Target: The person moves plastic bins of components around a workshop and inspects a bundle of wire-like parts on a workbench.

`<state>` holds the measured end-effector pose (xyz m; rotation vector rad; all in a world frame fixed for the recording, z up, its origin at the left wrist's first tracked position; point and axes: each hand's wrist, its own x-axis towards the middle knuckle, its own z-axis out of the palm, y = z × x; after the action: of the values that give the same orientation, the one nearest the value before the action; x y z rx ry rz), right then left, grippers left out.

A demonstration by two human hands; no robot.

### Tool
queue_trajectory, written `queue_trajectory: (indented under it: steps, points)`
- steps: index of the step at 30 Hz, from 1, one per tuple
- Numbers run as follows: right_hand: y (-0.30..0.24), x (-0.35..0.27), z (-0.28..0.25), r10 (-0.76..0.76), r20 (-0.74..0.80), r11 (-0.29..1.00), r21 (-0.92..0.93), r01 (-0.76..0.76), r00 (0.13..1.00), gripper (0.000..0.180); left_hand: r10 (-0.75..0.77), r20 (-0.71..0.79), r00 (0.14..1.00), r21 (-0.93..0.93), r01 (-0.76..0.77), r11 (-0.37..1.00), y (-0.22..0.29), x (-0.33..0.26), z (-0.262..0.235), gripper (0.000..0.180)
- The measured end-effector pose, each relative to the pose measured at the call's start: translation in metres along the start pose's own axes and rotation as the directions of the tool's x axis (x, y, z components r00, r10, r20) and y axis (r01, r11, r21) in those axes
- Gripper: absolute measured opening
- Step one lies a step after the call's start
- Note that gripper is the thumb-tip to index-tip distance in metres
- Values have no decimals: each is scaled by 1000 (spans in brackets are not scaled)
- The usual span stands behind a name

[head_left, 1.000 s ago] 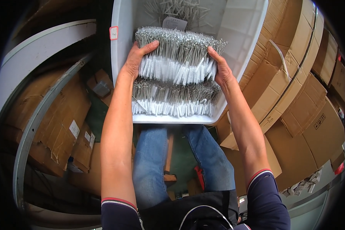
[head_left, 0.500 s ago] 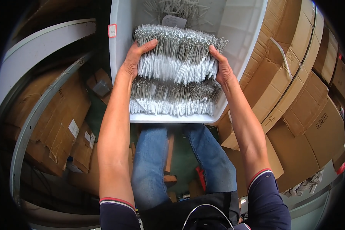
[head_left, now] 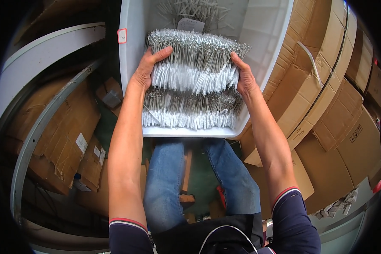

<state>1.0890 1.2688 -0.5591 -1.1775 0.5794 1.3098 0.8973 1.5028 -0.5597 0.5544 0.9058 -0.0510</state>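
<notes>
White-bristled brush bundle (head_left: 194, 63) stays clamped, barely shifted.

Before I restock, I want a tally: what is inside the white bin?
The white bin holds a row of wire brushes near its front, loose ones at the back, and the bundle gripped between left hand and right hand. The bundle hides the bin floor beneath.
</notes>
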Motion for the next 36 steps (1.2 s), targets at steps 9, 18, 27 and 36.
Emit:
queue_trajectory:
  steps: [9,18,27,36]
  points:
    - [-17,-20,3,-3,15,998,-68,4,1000,49,15,21,1000,-89,-13,996,2,-16,17,50]
    - [-20,-29,0,-26,22,998,-60,28,999,50,64,13,998,-66,-63,996,-7,-21,24,59]
    - [-32,-44,11,-67,62,992,-105,73,996,56,96,55,994,-148,-87,985,2,-32,32,58]
    - [-48,-66,21,-97,93,989,-99,106,991,54,108,69,992,-156,-96,983,12,-50,45,63]
